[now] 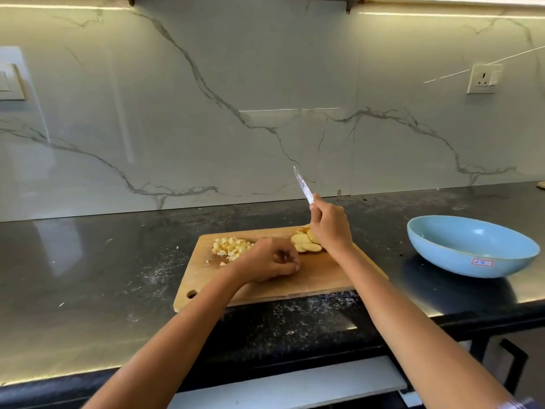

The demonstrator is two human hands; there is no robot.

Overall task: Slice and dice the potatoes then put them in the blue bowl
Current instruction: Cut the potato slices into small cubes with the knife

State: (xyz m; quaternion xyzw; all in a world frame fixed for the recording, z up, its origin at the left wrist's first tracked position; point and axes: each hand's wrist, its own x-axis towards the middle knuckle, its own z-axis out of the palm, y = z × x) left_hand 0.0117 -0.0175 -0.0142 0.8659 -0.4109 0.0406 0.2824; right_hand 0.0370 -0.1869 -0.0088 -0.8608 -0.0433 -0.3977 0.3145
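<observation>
A wooden cutting board (318, 278) lies on the dark counter. A heap of diced potato (230, 247) sits at its far left. Round potato slices (305, 242) lie at its far middle, partly hidden by my right hand. My right hand (330, 228) grips a knife (303, 185) with the blade pointing up and away, above the slices. My left hand (272, 259) rests on the board between dice and slices, fingers curled; I cannot see anything in it. The blue bowl (472, 249) stands empty on the counter to the right of the board.
The black counter (88, 276) runs left and right, with its front edge near me. A marble backsplash (206, 113) rises behind it with a socket (483, 78) at the right and a switch plate (8, 81) at the left. A few potato bits lie beside the board.
</observation>
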